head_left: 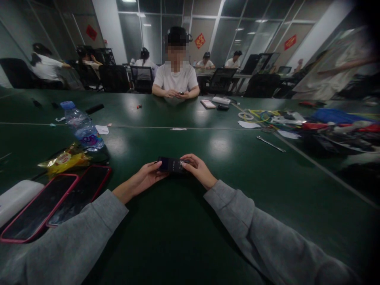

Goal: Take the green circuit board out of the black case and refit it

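Observation:
A small black rectangular device (173, 165) is held level above the green table, between my two hands. Its left part looks like a dark screen; small white print and a square code mark show on the right part. My left hand (150, 174) grips the left end, thumb on top and fingers beneath. At the other end, my right hand (197, 168) pinches the device between thumb and fingers, partly covering the print. I cannot make out exactly what kind of device it is.
To the left lie two red-edged phones (40, 208), a white object (18, 198), a yellow snack packet (68, 160) and a tilted plastic bottle (81, 126). A wrench (270, 144) and tangled cables (261, 116) are on the right. Across the table (184, 138) sits a person (175, 77).

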